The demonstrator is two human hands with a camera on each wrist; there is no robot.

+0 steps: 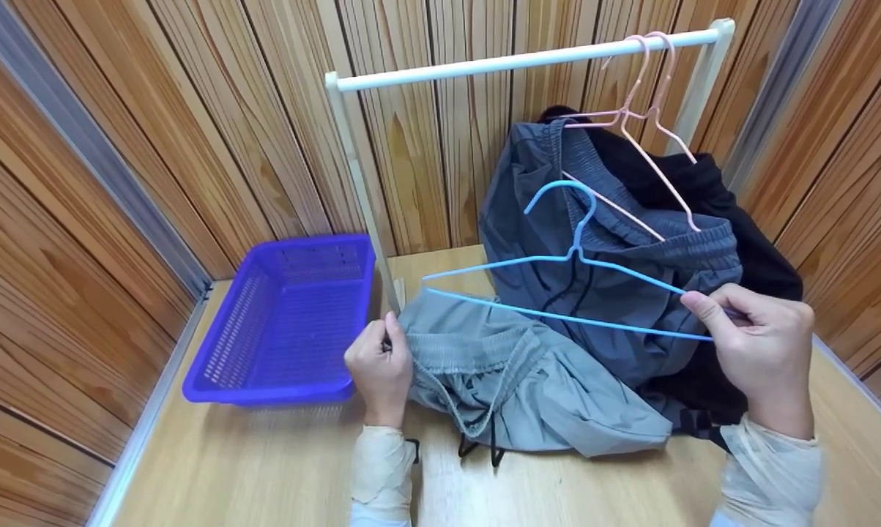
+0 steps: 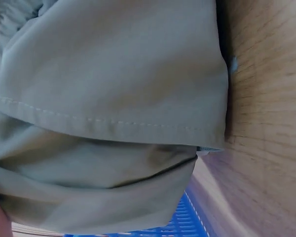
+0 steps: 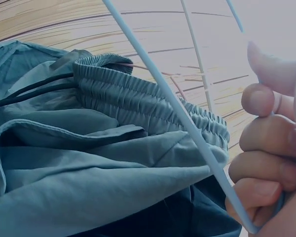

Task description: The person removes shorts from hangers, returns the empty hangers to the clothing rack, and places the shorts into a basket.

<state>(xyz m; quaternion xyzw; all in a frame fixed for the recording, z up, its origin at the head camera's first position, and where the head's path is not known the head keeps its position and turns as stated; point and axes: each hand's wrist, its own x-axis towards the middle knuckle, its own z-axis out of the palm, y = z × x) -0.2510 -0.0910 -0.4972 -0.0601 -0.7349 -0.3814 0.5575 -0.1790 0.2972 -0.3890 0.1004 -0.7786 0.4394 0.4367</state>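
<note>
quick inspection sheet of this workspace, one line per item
surface: wooden table, pale, partly covered by clothes
job's things: blue hanger held above the light grey shorts
clutter: dark grey shorts and a black garment piled behind; purple basket at left; pink hangers on the white rail
grippers: left hand grips the light grey shorts at the waistband; right hand pinches the blue hanger at its right end
cables: nothing seen; only black drawstrings on the shorts
surroundings: wood-panelled walls all round
</note>
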